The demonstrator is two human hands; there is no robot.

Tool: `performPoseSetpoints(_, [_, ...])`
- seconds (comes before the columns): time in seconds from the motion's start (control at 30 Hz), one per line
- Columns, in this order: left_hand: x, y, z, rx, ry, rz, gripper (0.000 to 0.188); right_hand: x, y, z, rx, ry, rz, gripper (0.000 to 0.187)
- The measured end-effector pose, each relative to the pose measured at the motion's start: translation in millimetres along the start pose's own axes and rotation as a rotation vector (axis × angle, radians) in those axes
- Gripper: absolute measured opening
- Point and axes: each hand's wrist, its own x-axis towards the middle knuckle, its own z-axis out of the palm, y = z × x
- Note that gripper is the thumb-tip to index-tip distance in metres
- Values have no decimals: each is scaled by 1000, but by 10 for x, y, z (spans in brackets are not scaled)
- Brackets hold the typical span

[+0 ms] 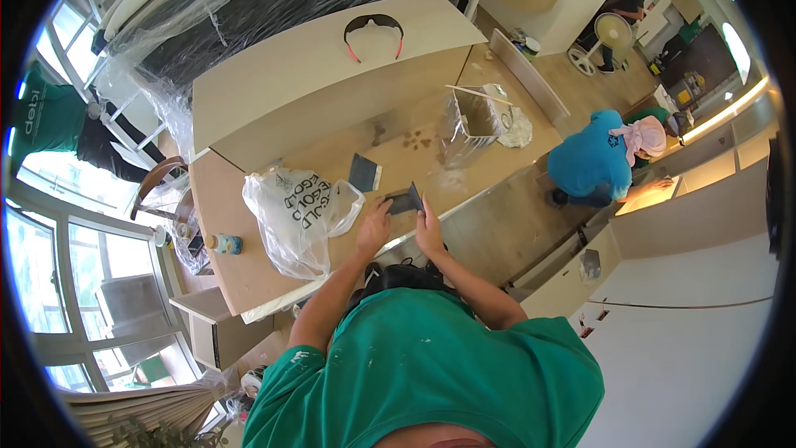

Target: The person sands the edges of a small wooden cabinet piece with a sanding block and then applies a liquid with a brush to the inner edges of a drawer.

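Between my two hands, above the near edge of the tan work surface [332, 149], is a piece of dark grey sandpaper [404, 201], bent up at its right end. My left hand [376, 226] is closed on its left side. My right hand [429, 231] pinches the raised right end. Just beyond my left hand lies another dark sheet [363, 172] with a pale edge. A white plastic bag [290, 220] with dark lettering sits left of my left hand.
A plastic-wrapped bin [473, 120] with a stick across it stands right of centre. Dark glasses [373, 29] rest on the raised pale panel [307, 66]. A small bottle [224, 244] is at left. A person in blue [590, 158] crouches at right; another stands near the ladder [91, 0].
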Motion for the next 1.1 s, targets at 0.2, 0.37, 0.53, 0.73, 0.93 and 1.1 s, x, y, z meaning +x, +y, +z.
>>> performPoseSetpoints(0.2, [-6,-481,93,492,-197,288,56,26,346,-89,-267,-90,-359,57])
performPoseSetpoints(0.37, [-61,-252,182,394,-219,112,54,92,369,-5,-637,-202,-537,64])
performPoseSetpoints(0.53, [-103,129,196,315,-532,59,52,52,602,20,-778,-353,-537,64])
performPoseSetpoints(0.73, [-342,-269,389,478,-244,252,61,137,518,52,-953,-423,-570,70])
performPoseSetpoints(0.93, [-393,-400,387,465,-364,240,78,30,559,175,-993,-408,-537,76])
performPoseSetpoints(1.1, [-358,-536,381,511,-438,222,80,108,496,97,-885,-455,-516,71])
